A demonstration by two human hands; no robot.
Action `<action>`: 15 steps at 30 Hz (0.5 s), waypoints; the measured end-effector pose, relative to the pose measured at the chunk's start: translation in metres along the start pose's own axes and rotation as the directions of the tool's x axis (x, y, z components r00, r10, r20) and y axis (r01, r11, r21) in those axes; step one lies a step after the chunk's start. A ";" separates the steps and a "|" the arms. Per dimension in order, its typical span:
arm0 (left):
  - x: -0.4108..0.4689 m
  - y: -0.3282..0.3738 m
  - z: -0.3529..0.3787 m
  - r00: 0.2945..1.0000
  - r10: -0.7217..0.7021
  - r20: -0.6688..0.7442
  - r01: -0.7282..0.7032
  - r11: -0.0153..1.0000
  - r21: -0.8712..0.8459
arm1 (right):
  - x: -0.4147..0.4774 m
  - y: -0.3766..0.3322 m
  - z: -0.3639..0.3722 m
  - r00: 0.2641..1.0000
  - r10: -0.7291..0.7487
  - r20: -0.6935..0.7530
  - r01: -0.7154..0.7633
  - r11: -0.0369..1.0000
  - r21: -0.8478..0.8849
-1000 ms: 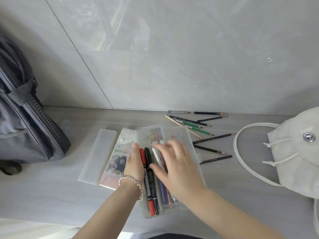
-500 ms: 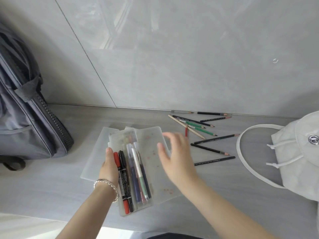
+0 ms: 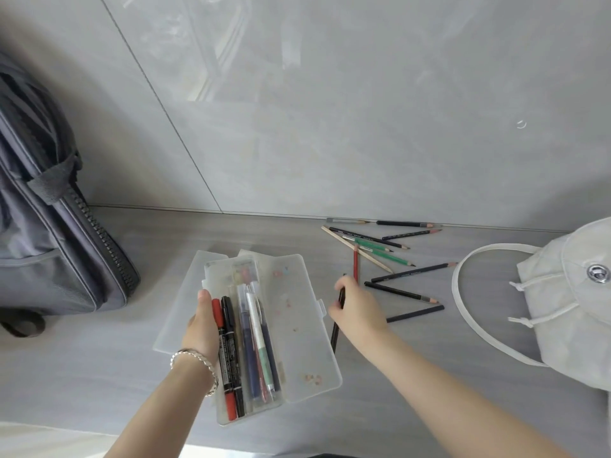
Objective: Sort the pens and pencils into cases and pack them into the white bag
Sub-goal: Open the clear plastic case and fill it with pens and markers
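The grey backpack [image 3: 49,226] leaned against the wall at nine o'clock, apparently set aside as no part of the job. The white bag [image 3: 568,312] lay on its side at three o'clock, its flap snap facing up and its strap looped out toward the middle, probably kept within reach for the packing that was not yet begun.

At six o'clock the clear case [image 3: 264,328] lay open, its lid flat to the right, and a second frosted case [image 3: 185,299] lay partly beneath it on the left. The open case likely sat nearest the body so that it could be filled with little reaching. Its tray held the pens [image 3: 248,345] side by side, a red and a black marker on the left, blue and green ones beside them.

The loose pencils [image 3: 380,249] were scattered at one o'clock, between the case and the white bag, some against the wall.

The left hand [image 3: 201,328], a bracelet [image 3: 198,368] at its wrist, gripped the left edge of the tray, thumb on top, seemingly to steady it. The right hand [image 3: 357,309] lay just right of the lid, fingers curled narrowly around a dark pencil [image 3: 335,335] that stuck out below the palm. I judged it was picking up that pencil, though how firm the grip was I could not tell.
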State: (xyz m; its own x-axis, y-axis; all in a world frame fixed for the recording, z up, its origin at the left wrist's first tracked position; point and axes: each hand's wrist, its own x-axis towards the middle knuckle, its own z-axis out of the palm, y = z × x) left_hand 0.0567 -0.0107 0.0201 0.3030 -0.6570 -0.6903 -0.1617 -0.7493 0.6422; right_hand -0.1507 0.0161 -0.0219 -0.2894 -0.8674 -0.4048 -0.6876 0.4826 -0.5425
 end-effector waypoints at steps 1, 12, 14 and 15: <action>-0.001 0.001 0.002 1.000 -0.007 0.010 0.007 1.000 0.000 | -0.002 -0.003 -0.009 0.998 -0.024 -0.066 0.028 0.998 0.061; -0.029 0.001 0.047 0.993 0.094 0.074 -0.105 0.984 0.146 | -0.062 -0.048 -0.028 0.922 -0.385 0.041 0.336 0.848 0.411; -0.034 0.001 0.054 0.986 0.127 0.106 -0.143 0.977 0.155 | -0.061 -0.048 -0.019 0.902 -0.430 0.022 0.405 0.865 0.297; -0.035 0.001 0.056 0.981 0.153 0.115 -0.170 0.973 0.157 | -0.061 -0.047 -0.016 0.884 -0.468 0.007 0.455 0.862 0.222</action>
State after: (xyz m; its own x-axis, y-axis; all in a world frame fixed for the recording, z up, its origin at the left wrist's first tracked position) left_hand -0.0068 0.0066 0.0260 0.1642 -0.7691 -0.6177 -0.3562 -0.6302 0.6899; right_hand -0.1116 0.0446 0.0404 0.0707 -0.9915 -0.1090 -0.5767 0.0485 -0.8155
